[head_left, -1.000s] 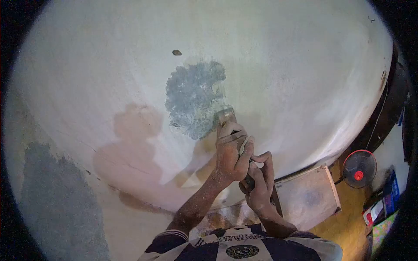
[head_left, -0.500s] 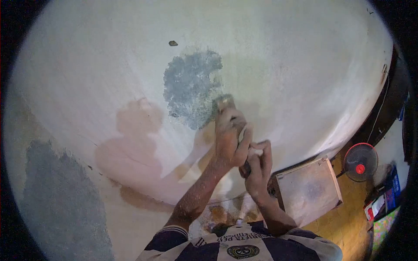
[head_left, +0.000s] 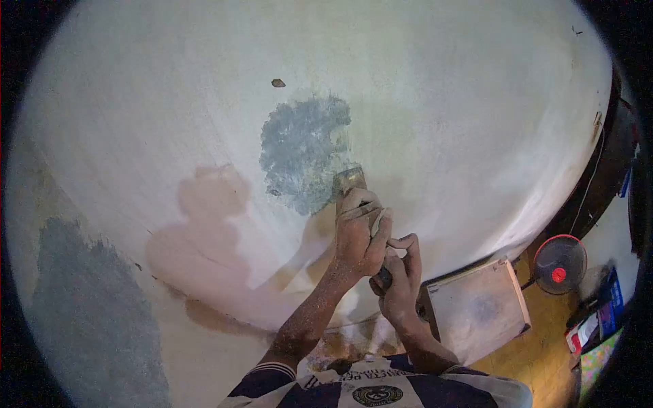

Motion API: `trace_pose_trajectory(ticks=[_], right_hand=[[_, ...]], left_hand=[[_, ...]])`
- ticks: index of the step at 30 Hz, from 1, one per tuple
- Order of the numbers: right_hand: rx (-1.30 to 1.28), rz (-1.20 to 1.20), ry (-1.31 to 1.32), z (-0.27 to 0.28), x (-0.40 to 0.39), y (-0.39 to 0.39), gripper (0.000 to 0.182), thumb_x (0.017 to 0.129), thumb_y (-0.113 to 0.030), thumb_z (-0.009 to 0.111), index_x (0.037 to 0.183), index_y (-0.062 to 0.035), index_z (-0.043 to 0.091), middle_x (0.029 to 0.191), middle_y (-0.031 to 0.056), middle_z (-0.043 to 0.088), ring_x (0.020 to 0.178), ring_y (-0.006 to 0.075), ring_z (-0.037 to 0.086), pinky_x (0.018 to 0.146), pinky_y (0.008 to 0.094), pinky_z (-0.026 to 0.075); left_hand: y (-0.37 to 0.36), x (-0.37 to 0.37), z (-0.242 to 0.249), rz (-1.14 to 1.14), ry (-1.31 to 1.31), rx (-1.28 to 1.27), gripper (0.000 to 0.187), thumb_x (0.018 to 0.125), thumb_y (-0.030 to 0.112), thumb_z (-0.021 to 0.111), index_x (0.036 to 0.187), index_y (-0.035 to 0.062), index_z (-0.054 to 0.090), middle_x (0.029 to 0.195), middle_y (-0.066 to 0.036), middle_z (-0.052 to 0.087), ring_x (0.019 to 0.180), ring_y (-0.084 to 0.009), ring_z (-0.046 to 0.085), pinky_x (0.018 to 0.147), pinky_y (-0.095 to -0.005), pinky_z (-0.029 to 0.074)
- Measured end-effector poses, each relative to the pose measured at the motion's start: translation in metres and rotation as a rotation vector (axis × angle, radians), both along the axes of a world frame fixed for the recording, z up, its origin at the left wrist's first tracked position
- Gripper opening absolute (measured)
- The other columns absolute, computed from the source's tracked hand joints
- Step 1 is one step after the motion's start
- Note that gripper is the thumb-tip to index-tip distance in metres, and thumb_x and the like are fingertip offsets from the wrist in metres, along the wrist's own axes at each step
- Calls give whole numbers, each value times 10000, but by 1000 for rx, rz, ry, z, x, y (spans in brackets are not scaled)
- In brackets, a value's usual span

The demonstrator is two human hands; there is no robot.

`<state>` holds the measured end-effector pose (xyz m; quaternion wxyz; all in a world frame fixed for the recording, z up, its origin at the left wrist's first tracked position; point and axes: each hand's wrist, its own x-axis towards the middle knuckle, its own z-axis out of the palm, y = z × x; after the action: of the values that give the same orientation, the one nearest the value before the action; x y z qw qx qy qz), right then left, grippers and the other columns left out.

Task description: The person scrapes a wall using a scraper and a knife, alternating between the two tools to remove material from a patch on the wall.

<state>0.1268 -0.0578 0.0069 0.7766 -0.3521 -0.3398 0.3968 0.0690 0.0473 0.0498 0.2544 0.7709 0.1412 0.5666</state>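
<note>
My left hand point(head_left: 355, 234) is closed around the upper part of a scraper, just behind its flat metal blade point(head_left: 351, 178). Below it, my right hand point(head_left: 401, 282) grips the scraper's dark handle point(head_left: 384, 277), its thumb and forefinger close to the left hand. Pale dust coats the fingers of both hands. The blade lies at the lower right edge of a grey bare patch point(head_left: 303, 153) on the whitish wall point(head_left: 462, 122). My fingers hide the middle of the tool.
A small dark chip mark point(head_left: 278, 83) shows above the patch. A larger grey area point(head_left: 95, 313) spreads at lower left. On the right are a boxy panel point(head_left: 479, 309), a red-rimmed fan point(head_left: 560, 265) and a hanging cord point(head_left: 588, 183). Colourful packages point(head_left: 605, 313) lie beyond the fan.
The wall, patch and both hands appear slightly lower in the view. The blade, blurred before, is now sharper and still beside the patch. Both hands keep their hold on the scraper.
</note>
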Motion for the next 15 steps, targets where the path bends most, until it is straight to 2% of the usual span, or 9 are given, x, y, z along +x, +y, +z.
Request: trace_pose_trajectory(ticks=[1, 4, 7, 11, 15], right_hand=[[12, 3, 9, 0, -1, -1, 121, 1019, -172, 478, 1075, -110, 391, 586, -36, 443, 431, 22, 320, 384, 226, 238], [41, 1, -2, 0, -3, -5, 127, 1021, -179, 480, 1077, -108, 391, 587, -32, 452, 430, 24, 318, 386, 225, 230], [68, -34, -72, -4, -3, -4, 110, 1019, -172, 467, 1077, -113, 393, 584, -33, 450, 431, 23, 317, 391, 219, 236], [101, -81, -104, 4, -1, -1, 69, 1018, -143, 432, 1073, -123, 397, 585, -38, 439, 442, 19, 326, 399, 208, 261], [58, -75, -166, -16, -2, 0, 58, 1019, -126, 420, 1070, -118, 394, 627, -23, 470, 453, 23, 345, 401, 214, 272]], left_hand=[[-2, -1, -1, -10, -22, -10, 244, 836, 161, 597, 718, -52, 614, 816, -183, 539, 800, -347, 500, 803, -463, 374], [-6, -2, 2, 27, -28, 56, 228, 828, 150, 596, 719, -48, 618, 814, -182, 538, 794, -340, 497, 801, -463, 376], [-3, -3, -7, 1, -13, 34, 206, 818, 130, 595, 708, -43, 617, 816, -180, 541, 792, -330, 493, 797, -465, 375], [-9, -3, 5, -48, 9, -1, 209, 811, 132, 597, 689, -37, 613, 790, -169, 544, 788, -329, 491, 790, -471, 374], [-1, -2, -5, 21, -17, 161, 222, 813, 148, 596, 683, -31, 605, 752, -160, 543, 798, -339, 498, 772, -467, 380]])
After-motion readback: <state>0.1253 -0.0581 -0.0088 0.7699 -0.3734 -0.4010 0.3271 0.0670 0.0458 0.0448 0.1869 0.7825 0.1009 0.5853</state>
